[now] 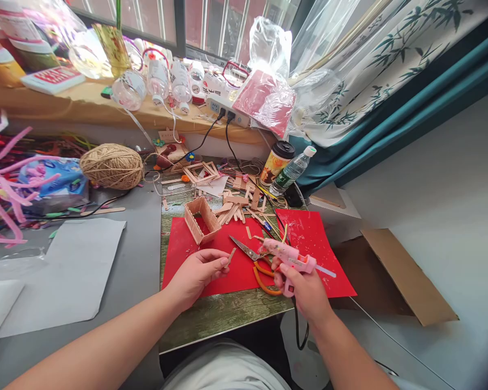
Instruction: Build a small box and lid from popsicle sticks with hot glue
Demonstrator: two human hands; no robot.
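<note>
Between thumb and fingers, my left hand (203,273) pinches a short piece of craft stick (230,258) over the red paper (179,244). My right hand (301,287) is wrapped round the handle of a pink glue gun (288,254), its nozzle pointing left toward the stick but apart from it. A clear glue stick pokes out of the gun's back end. Scissors with orange handles (264,279) lie on the paper between my hands, partly behind the gun. Just beyond my left hand sits an open box made of craft sticks (202,219). A small stick piece (248,232) lies near the scissors.
Loose craft sticks (236,206) are heaped behind the box. A paper cup (276,162) and a water bottle (293,170) stand at the back right. Twine (112,166) and white paper (73,271) lie left. The gun's black cord hangs off the table's front edge.
</note>
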